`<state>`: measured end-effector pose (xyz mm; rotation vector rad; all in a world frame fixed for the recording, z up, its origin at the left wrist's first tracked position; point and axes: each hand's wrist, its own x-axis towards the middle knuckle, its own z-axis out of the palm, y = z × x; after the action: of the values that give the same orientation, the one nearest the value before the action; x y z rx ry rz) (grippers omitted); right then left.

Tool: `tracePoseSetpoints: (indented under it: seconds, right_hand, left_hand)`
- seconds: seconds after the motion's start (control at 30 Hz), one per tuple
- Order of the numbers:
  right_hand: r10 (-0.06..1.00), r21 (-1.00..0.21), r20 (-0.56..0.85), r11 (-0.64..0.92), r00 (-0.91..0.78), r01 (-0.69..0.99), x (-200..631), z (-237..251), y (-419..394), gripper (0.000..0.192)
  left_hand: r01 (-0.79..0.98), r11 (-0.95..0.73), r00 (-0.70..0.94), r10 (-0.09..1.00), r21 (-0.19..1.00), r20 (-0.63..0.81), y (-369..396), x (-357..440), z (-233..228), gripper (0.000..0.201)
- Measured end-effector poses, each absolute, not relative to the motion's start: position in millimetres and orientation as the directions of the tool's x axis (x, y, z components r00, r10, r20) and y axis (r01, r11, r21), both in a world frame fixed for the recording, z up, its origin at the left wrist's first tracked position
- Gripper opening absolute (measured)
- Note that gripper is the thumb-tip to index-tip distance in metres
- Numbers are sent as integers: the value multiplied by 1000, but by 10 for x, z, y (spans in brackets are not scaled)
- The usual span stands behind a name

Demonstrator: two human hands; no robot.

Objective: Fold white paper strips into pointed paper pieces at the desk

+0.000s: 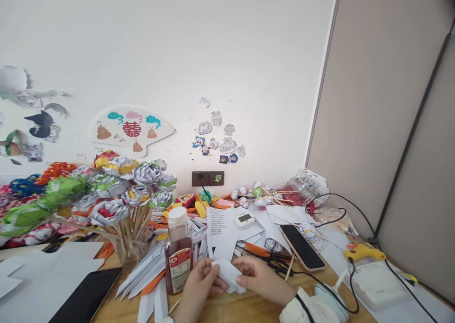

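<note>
Both hands meet low in the middle of the view, over the wooden table (227,311), and together they grip a small folded piece of white paper (227,274). The left hand (199,287) curls around the paper's left edge, thumb on top; the right hand (261,278) pinches the right side, fingers bent over it. The paper sits between them, held just above the table, and its lower edge is partly hidden by the fingers, so the exact fold is hard to make out.

Just left of the left hand stands a bottle (178,252) with a white cap, reddish-brown content and a red label, upright. Strips of white and orange paper (147,278) fan out on the table beside its base. Behind it a clear jar (132,247) holds wooden sticks topped with paper flowers (117,190) in grey, green and yellow.

Right of the right hand lie scissors (272,261) with orange on the handles, and beyond them a phone (302,247), screen dark, lying flat. A printed sheet (220,226) and a small white timer-like device (244,219) lie behind the hands. A yellow glue gun (362,253) rests near the right edge, next to a white box (377,285). A dark tablet (87,297) lies at lower left
</note>
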<state>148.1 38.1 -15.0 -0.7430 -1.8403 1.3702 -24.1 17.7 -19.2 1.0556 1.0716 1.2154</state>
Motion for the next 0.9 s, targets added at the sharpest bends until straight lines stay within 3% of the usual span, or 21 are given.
tracePoseSetpoints:
  seconds: [0.13, 0.3, 0.4, 0.63, 0.9]
  right_hand:
    - [806, -965, 202, 261, -556, 27, 1503, -194, 432, 31]
    - [865, -948, 202, 290, -460, 130, 1518, -185, 466, 14]
    - [866, -953, 180, 272, -467, 137, 1533, -171, 464, 14]
    - [869, -990, 138, 142, -476, -28, 1513, -144, 459, 34]
    - [879, -971, 220, 157, -424, -179, 1494, -171, 478, 30]
  left_hand:
    - [-354, 158, 18, 987, 922, -163, 147, -247, -157, 38]
    - [-286, 145, 91, 988, 947, -124, 124, -216, -155, 39]
    - [-230, 112, 118, 989, 967, -86, 132, -208, -162, 42]
    - [-209, 110, 147, 986, 972, -80, 143, -239, -169, 50]
    - [-373, 141, 167, 982, 917, -83, 133, -240, -125, 47]
